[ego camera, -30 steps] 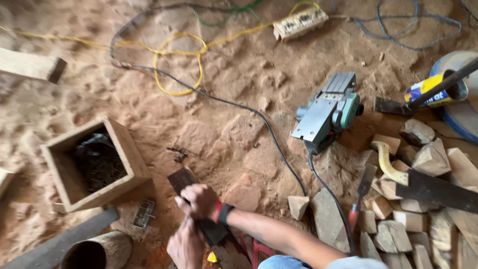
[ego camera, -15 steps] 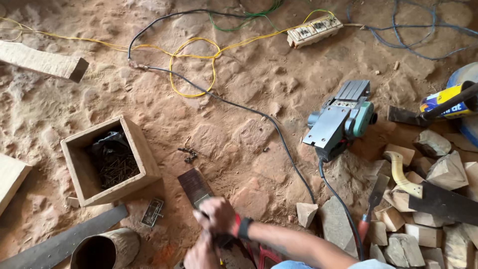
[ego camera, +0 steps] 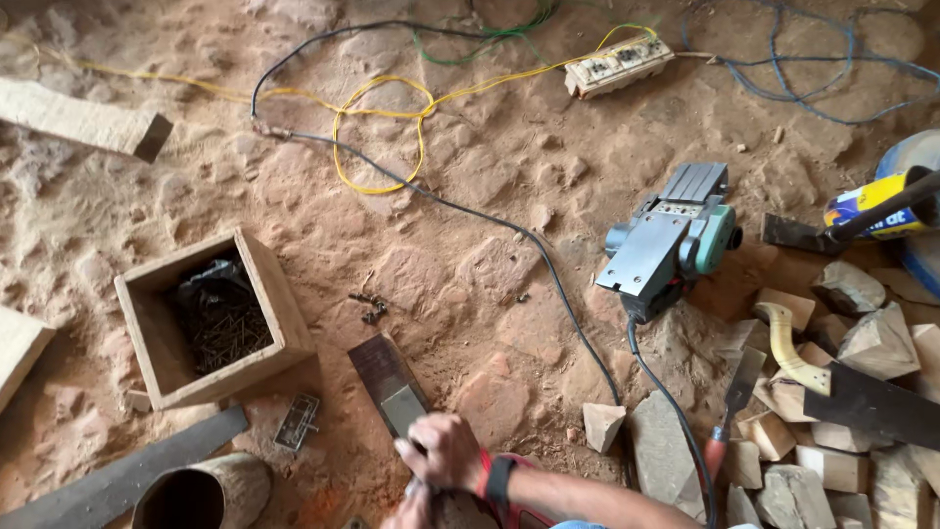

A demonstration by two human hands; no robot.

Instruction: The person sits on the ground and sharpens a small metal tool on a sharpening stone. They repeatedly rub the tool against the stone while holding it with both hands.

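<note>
My left hand (ego camera: 411,507) is mostly hidden, its grip untellable; my right hand (ego camera: 446,453) clasps a dark flat rectangular blade (ego camera: 387,382) beside the square wooden box (ego camera: 279,309).

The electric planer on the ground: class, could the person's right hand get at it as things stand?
Probably yes. The electric planer lies in the open on bare ground, with nothing on top of it. But the right hand is gripping a flat blade, so it would first have to let go.
</note>
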